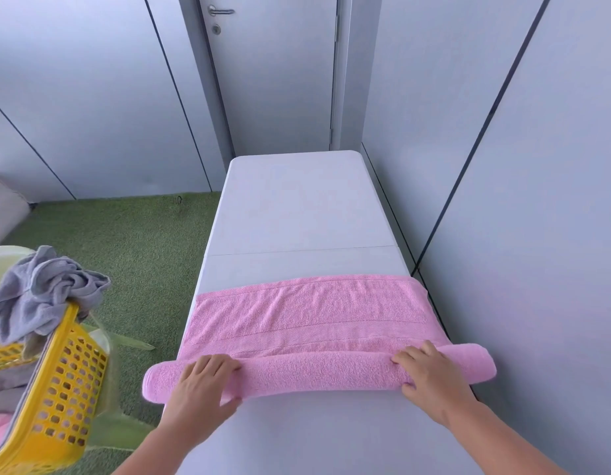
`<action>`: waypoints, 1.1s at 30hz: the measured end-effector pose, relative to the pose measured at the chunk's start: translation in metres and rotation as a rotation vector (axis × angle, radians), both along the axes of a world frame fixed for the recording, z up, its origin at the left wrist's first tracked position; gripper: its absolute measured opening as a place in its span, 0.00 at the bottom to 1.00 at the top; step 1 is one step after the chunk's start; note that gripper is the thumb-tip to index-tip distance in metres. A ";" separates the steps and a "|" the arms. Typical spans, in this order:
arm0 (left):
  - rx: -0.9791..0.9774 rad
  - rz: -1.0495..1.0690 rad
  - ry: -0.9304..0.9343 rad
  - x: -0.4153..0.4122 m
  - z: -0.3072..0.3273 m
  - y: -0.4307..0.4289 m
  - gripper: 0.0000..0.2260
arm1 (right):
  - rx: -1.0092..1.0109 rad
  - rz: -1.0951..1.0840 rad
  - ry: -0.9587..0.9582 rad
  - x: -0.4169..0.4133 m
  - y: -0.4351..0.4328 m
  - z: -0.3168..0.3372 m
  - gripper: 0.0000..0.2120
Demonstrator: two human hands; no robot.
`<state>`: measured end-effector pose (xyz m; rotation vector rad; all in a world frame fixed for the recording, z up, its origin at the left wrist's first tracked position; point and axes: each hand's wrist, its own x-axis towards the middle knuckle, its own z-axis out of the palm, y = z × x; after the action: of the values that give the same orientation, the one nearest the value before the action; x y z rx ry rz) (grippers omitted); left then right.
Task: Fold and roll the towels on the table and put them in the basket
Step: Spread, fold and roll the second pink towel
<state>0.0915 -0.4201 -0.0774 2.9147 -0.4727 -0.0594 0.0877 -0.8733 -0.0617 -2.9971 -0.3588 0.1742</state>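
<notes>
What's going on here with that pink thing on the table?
A person is partway through rolling a pink towel on a white table. The left hand and right hand each grip the rolled part near its ends, and the rest of the towel lies flat beyond it, not yet rolled. A yellow basket sits to the left with a grey towel draped over its rim.

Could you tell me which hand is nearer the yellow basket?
Left. The left hand holds the pink towel roll nearer the yellow basket; the right hand holds its far side.
</notes>
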 end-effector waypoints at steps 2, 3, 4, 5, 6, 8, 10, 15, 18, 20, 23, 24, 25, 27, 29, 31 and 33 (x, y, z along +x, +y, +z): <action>0.029 0.008 -0.005 0.003 0.000 0.000 0.19 | 0.000 -0.006 0.051 0.004 0.004 0.004 0.13; 0.035 0.011 -0.012 0.004 0.000 0.000 0.17 | 0.000 0.001 0.072 0.006 0.005 0.007 0.11; 0.040 0.013 -0.020 0.005 0.001 0.000 0.16 | -0.012 0.008 0.104 0.007 0.005 0.010 0.10; 0.042 0.012 -0.027 0.005 0.001 0.000 0.15 | -0.025 0.013 0.140 0.007 0.006 0.011 0.10; 0.041 0.008 -0.040 0.005 0.000 0.001 0.13 | -0.021 0.010 0.158 0.007 0.005 0.012 0.11; 0.023 0.006 -0.078 0.005 0.000 0.002 0.09 | 0.028 -0.019 0.150 0.006 0.004 0.010 0.13; 0.009 0.013 -0.109 0.006 0.001 0.001 0.09 | 0.069 -0.040 0.117 0.006 0.005 0.006 0.15; -0.031 0.054 -0.124 0.015 0.006 -0.002 0.09 | 0.167 -0.124 -0.019 0.006 0.013 0.006 0.04; -0.037 0.021 -0.100 0.011 0.006 -0.003 0.10 | 0.133 -0.058 0.006 0.004 0.009 0.005 0.10; 0.016 0.009 -0.033 0.008 0.006 -0.003 0.20 | 0.054 -0.020 0.046 0.002 0.005 0.001 0.21; 0.061 0.008 0.008 0.009 0.005 -0.004 0.20 | -0.002 -0.024 0.047 0.004 0.004 -0.003 0.20; 0.062 0.010 0.001 0.010 0.005 -0.004 0.18 | -0.009 -0.028 0.058 0.005 0.005 -0.002 0.17; 0.063 0.012 -0.010 0.011 0.006 -0.005 0.15 | -0.019 -0.022 0.075 0.005 0.006 0.002 0.15; 0.064 0.007 -0.042 0.012 0.007 -0.005 0.11 | 0.000 -0.012 0.124 0.007 0.009 0.007 0.11; 0.054 0.003 -0.059 0.012 0.006 -0.003 0.07 | 0.018 -0.026 0.188 0.007 0.010 0.012 0.08; 0.056 0.001 -0.056 0.012 0.006 -0.001 0.07 | 0.025 -0.024 0.190 0.007 0.008 0.009 0.13; 0.062 0.014 -0.054 0.013 0.005 -0.002 0.08 | 0.041 -0.024 0.160 0.006 0.005 0.004 0.15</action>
<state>0.1040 -0.4221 -0.0722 2.9867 -0.4665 0.0065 0.0935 -0.8687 -0.0580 -2.9202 -0.3051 0.3958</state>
